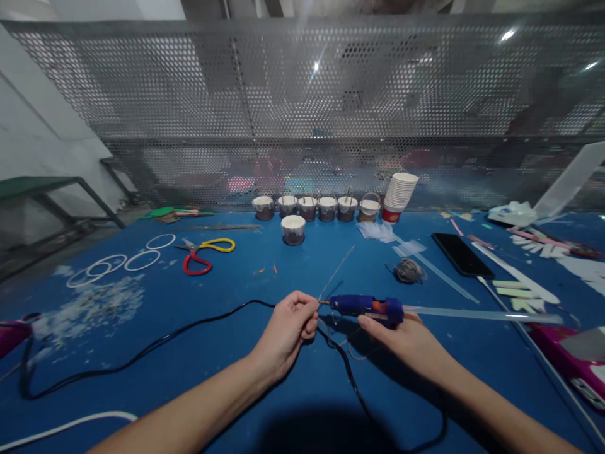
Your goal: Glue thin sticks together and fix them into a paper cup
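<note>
My right hand [406, 347] grips a blue hot glue gun [363, 307], its nozzle pointing left. A long clear glue stick [477, 314] sticks out of the gun's back end. Between thumb and fingertips, my left hand [292, 325] pinches a thin wire [336, 271] that slants up and to the right. The nozzle tip is right at those fingertips; whether it touches the wire I cannot tell. Thin grey yarn loops [362, 353] below the gun, and a ball of grey yarn [409, 271] lies beyond it.
Small wrapped cups [293, 230] stand at the back beside stacked paper cups [399, 195]. Scissors [208, 252], white rings [142, 260] and scraps [94, 309] lie left. A black cable [155, 343] crosses the blue table. To the right are a phone [460, 254] and paper strips [520, 293].
</note>
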Action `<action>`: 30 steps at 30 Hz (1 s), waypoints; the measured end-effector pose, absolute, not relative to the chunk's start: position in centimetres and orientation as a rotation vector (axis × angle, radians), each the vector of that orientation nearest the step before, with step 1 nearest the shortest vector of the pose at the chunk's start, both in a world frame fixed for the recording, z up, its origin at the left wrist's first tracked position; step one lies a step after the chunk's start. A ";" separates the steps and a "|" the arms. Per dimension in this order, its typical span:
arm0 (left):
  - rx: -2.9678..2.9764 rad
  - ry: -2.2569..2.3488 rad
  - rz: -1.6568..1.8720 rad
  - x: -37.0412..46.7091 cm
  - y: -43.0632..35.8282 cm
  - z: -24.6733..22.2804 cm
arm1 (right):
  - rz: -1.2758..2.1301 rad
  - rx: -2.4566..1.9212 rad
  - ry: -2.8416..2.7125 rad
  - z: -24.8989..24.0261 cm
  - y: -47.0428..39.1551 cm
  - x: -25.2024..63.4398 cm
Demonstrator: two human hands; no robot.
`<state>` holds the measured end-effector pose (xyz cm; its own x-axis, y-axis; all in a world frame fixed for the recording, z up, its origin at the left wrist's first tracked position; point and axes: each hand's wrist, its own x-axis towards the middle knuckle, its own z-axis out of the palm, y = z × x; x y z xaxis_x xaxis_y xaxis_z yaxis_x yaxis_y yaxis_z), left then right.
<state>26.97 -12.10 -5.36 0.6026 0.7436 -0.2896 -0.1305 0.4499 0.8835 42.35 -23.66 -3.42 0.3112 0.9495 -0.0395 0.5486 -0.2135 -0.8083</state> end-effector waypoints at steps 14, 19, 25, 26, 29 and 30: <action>0.952 0.738 0.607 26.9 -12.1 -5.2 | 0.688 -1.918 -1.301 -3.4 -23.7 42.5; 0.958 0.722 0.612 26.9 -12.1 -5.1 | 0.727 -1.856 -1.336 -3.2 -23.8 42.5; 0.967 0.731 0.613 27.0 -12.2 -4.9 | 0.749 -1.862 -1.311 -3.3 -23.7 42.6; 0.967 0.728 0.614 27.0 -12.2 -4.9 | 0.768 -1.851 -1.328 -3.3 -23.7 42.6; 0.973 0.725 0.611 27.1 -12.2 -5.0 | 0.733 -1.858 -1.293 -3.6 -23.7 42.7; 0.973 0.725 0.610 27.0 -12.2 -5.0 | 0.719 -1.858 -1.274 -3.6 -23.7 42.8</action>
